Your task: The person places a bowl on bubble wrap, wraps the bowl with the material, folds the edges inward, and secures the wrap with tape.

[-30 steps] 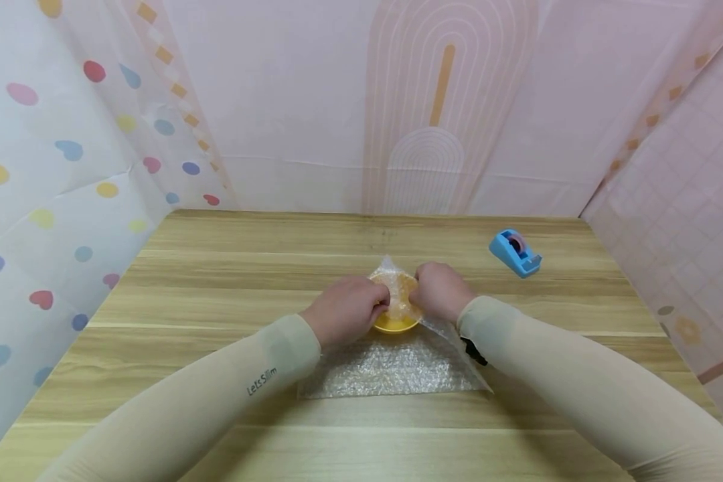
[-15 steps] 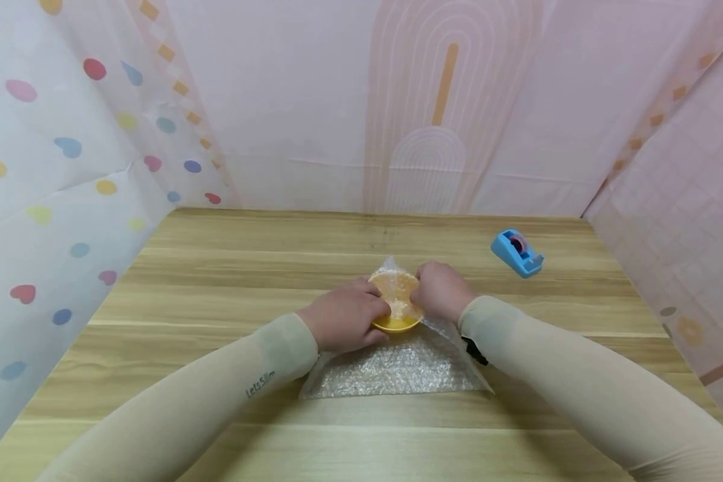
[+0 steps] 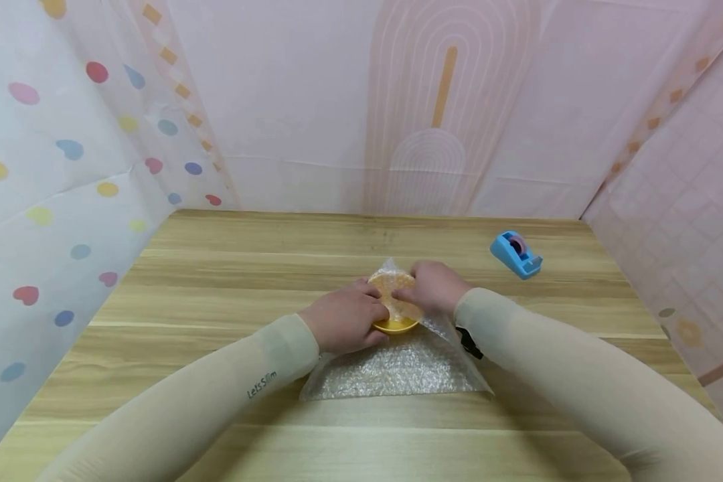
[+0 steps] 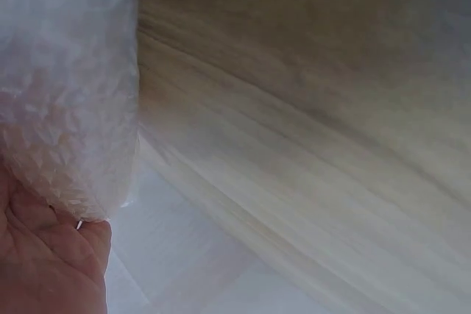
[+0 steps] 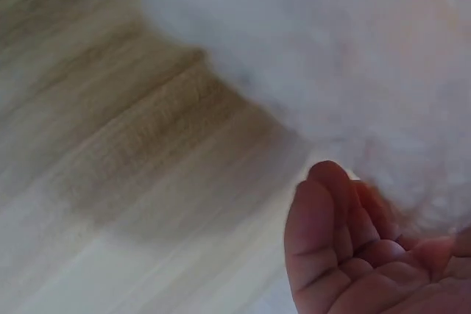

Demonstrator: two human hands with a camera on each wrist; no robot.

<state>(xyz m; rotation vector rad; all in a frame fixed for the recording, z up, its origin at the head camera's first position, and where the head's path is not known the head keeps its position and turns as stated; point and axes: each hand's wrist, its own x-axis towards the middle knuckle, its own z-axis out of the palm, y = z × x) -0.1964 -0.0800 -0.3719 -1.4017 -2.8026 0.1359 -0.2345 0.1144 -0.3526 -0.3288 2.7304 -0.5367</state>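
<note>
A yellow bowl (image 3: 395, 327) sits near the middle of the table on a sheet of bubble wrap (image 3: 397, 371). Flaps of the wrap are folded up over its rim into the inside. From the left, my left hand (image 3: 345, 318) holds the wrap against the bowl's rim, fingers over the top. My right hand (image 3: 436, 289) grips the wrapped rim on the opposite side, with a digit reaching inward over the folded wrap. Both wrist views show bubble wrap (image 4: 70, 86) close up beside curled fingers (image 5: 313, 218); the bowl is hidden there.
A blue tape dispenser (image 3: 516, 254) with a roll of tape stands at the back right of the wooden table (image 3: 247, 268). Patterned cloth walls (image 3: 295, 120) enclose the table at the back and both sides.
My left hand's fingers have uncurled and spread over the bowl's left rim. My right hand has shifted slightly left, one digit now reaching further into the bowl. Bowl and tape dispenser stay put.
</note>
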